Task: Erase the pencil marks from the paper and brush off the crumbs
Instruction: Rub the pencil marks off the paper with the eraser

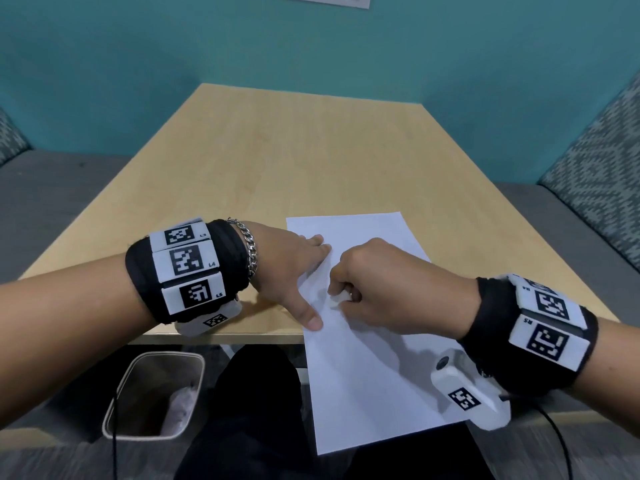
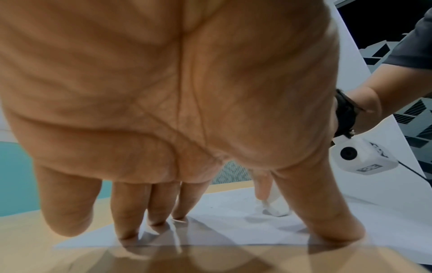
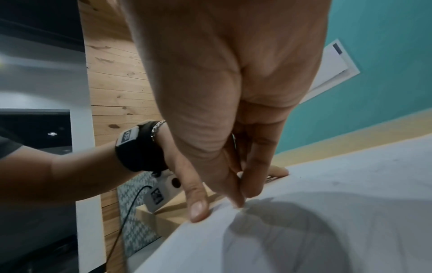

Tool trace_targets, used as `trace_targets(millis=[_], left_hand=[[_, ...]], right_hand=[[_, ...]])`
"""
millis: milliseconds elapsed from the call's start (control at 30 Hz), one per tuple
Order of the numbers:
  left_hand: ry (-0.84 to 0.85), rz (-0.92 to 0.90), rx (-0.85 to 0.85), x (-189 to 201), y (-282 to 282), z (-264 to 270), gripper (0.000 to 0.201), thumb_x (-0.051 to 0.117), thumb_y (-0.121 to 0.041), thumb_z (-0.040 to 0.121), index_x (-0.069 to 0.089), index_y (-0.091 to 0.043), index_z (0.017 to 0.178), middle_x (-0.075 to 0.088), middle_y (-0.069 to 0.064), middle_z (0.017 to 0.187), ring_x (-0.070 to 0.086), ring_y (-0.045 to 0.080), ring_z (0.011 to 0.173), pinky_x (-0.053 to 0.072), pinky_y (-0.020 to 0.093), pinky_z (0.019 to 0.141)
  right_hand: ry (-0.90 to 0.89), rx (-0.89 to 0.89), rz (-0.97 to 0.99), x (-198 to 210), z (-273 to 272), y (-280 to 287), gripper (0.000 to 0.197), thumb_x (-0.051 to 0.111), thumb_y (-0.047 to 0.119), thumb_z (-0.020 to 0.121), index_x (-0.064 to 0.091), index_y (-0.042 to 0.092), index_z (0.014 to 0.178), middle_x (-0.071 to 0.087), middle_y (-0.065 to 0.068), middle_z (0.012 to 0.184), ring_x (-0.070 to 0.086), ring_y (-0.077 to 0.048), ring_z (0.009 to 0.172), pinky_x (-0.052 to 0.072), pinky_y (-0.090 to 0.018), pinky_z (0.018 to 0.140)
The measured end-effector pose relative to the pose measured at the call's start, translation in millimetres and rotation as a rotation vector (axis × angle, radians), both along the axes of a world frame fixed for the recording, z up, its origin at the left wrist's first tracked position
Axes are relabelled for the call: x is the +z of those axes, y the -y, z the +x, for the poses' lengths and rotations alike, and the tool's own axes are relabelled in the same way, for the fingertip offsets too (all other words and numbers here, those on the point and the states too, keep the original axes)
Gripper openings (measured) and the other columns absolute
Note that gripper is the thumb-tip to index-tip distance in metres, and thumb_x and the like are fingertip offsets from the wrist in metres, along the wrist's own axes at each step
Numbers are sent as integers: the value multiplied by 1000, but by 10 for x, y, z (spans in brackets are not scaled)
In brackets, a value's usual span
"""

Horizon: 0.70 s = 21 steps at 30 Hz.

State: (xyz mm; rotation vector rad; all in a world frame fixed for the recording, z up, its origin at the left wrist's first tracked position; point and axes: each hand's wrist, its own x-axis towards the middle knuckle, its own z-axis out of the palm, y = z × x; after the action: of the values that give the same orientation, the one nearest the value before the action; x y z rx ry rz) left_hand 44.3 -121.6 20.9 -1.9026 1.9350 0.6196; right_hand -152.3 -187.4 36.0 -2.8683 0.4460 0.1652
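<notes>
Paper [image 1: 363, 368] lies with its long axis near-to-far, its near end hanging over the tabletop [image 1: 277, 161] edge.
Markers "L3", "L4", "L5" are read on the left wristband [image 1: 188, 268]; the paper is pressed by the flat left hand [image 1: 291, 271], and a white eraser [image 1: 341, 300] is pinched by the right hand [image 1: 388, 285].

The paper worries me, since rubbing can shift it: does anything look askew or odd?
Yes: the paper lies skewed to the table edge, its near end overhanging. The left hand presses it flat.
</notes>
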Motion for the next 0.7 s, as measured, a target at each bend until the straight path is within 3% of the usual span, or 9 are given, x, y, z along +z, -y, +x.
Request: trace_targets(millis=[133,300,367,433,500,600,700], left_hand=[[18,1,8,3,-7,-12,139,64,-96,62,-1,-33,167,-9,-7,176,18,15,160,29,44,125],[-11,-1,1,-9,-13,4,128,63,-97,56,24,-30,158,0,-5,177,16,13,160,31,41,124],[-2,10,10,-2,-19,-2,130,65,-96,60,15,-33,163,-6,-7,176,19,15,160,30,42,125],[22,17,14,9,-21,-17,137,65,-94,64,-2,-32,167,-11,-8,175,12,15,162,24,43,128],[29,20,16,14,-20,-17,140,65,-94,66,-8,-30,167,-14,-6,175,8,15,162,23,44,128],[29,36,22,9,-18,-11,141,63,-96,65,-13,-33,166,-17,-7,175,5,15,162,22,46,128],[47,44,23,30,-27,-31,136,63,-93,69,-14,-35,165,-17,-7,175,4,15,163,20,47,129]], right_hand=[[24,-58,-57,11,73,171,25,68,26,90,73,23,114,51,13,83,59,-18,88,56,-37,81],[30,68,-23,-35,100,47,25,69,25,90,74,22,115,40,21,77,54,-17,80,52,-34,75],[38,23,-62,-21,109,135,24,68,24,89,74,22,113,44,17,79,58,-19,82,53,-34,75],[60,-30,-100,-28,85,199,22,66,24,89,73,22,110,48,13,81,58,-19,84,55,-38,78],[46,-21,-69,-30,40,159,22,65,25,89,74,23,109,55,11,83,58,-17,83,56,-38,78],[-9,23,20,60,-85,86,24,69,26,89,76,26,111,67,11,88,60,-5,81,55,-28,76],[68,-68,-27,181,-246,203,24,70,25,89,76,27,112,68,16,88,60,3,81,50,-16,74]])
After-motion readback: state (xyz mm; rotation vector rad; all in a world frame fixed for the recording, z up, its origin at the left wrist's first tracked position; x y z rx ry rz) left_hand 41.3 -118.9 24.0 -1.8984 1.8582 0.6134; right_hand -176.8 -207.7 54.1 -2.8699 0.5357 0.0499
